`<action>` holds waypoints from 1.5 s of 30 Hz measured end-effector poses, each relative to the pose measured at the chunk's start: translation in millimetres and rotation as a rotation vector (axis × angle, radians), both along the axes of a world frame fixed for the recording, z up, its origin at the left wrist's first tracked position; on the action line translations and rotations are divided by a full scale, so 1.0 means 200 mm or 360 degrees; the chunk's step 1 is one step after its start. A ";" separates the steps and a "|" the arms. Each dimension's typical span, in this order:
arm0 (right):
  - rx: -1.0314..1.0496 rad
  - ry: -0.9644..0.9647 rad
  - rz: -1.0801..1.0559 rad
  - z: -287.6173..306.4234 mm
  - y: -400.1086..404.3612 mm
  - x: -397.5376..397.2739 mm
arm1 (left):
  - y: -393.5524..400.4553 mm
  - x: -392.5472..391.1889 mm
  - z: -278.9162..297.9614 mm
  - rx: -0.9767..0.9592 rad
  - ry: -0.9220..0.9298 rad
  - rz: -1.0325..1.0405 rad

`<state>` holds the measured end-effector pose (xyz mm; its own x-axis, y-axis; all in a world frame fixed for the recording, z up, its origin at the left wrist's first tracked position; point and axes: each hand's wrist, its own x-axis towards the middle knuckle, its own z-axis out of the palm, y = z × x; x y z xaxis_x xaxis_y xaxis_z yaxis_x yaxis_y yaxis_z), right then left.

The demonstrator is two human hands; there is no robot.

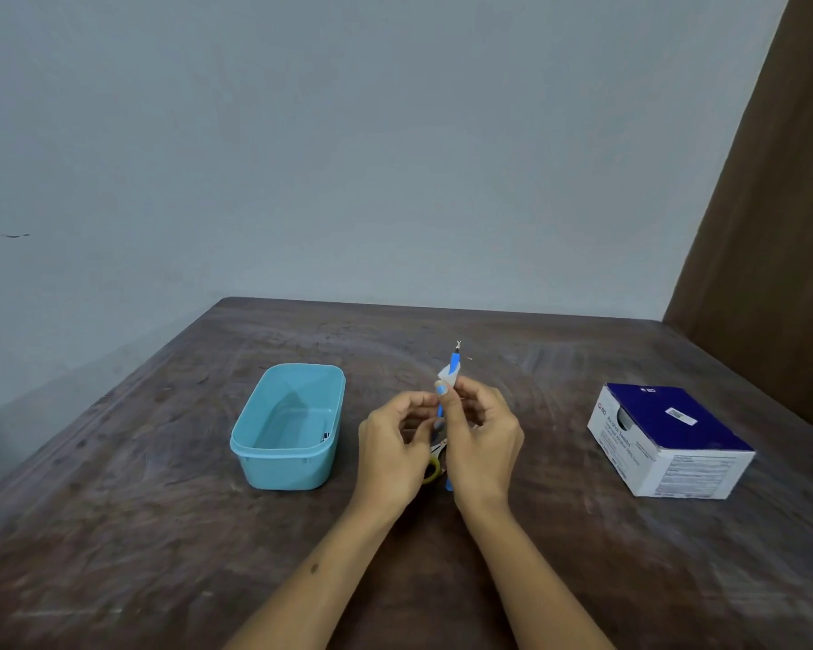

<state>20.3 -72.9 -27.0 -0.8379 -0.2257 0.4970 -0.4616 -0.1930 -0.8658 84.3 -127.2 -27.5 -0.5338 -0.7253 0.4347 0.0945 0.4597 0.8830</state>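
A thin blue tool (454,357) with a small metal tip points upward above the middle of the table. My right hand (482,433) pinches a small white wipe (448,373) around the tool's shaft. My left hand (395,443) is curled beside it, fingertips at the lower part of the blue shaft. Below the hands lie scissors with a yellow-green handle (433,469), mostly hidden. A blue end (449,484) shows beside my right wrist.
A light blue plastic tub (286,466) stands open to the left, a small dark item inside its near right corner. A blue and white box (667,436) of alcohol swabs sits at the right. The dark wooden table (160,532) meets a grey wall; a brown panel stands far right.
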 end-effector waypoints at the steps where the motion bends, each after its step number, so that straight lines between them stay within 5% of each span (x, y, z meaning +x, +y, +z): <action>1: -0.0003 -0.0012 -0.0009 0.00 0.00 0.00 | 0.00 0.00 0.00 -0.0009 -0.0017 -0.0017; 24: 0.0034 -0.0008 0.0022 0.00 0.00 0.01 | -0.01 0.01 -0.01 -0.0052 -0.0068 0.0001; 38: -0.0104 -0.0280 0.0158 0.03 0.02 0.01 | -0.02 0.02 0.00 0.0056 -0.0032 0.0024; 45: 0.0039 -0.0080 0.0030 0.00 0.01 -0.01 | -0.01 0.02 0.01 0.0049 -0.0024 -0.0002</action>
<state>19.0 -70.9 -26.8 -0.8571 -0.2534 0.4486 -0.4139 -0.1800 -0.8924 88.8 -128.8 -25.9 -0.5409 -0.7377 0.4040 0.0817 0.4319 0.8982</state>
